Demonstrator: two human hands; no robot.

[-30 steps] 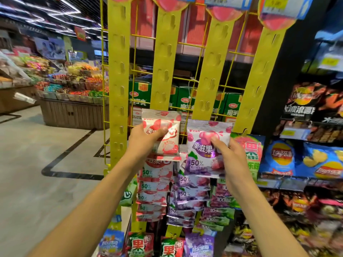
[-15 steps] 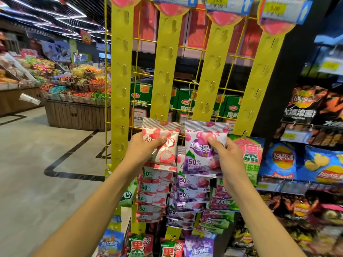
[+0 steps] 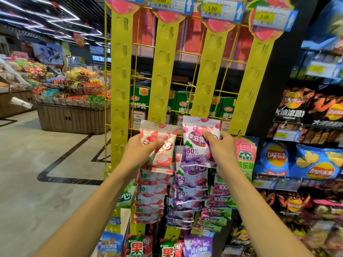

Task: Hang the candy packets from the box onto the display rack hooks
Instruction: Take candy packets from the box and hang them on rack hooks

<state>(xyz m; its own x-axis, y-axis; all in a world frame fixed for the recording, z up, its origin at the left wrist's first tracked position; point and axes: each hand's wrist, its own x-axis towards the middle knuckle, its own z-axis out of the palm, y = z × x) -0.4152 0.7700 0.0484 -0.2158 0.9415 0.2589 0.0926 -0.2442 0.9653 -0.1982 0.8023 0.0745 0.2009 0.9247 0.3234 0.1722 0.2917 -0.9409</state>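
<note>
The left hand (image 3: 138,152) pinches a white-red candy packet (image 3: 161,145) against a yellow strip (image 3: 163,75). The right hand (image 3: 220,148) grips a purple packet (image 3: 196,151) just right of it.

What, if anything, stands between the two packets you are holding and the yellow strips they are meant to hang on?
Nothing visible does. The left hand holds the red packet against the second yellow strip, just above the red ones already hung. The right hand holds the purple packet at the third strip, whose hooks above are free.

hands (image 3: 141,151): 2 | held packets (image 3: 199,143): 2, one red-white, one purple | yellow strips (image 3: 121,75): 4 | price tags (image 3: 220,9) seen whole: 3
</note>
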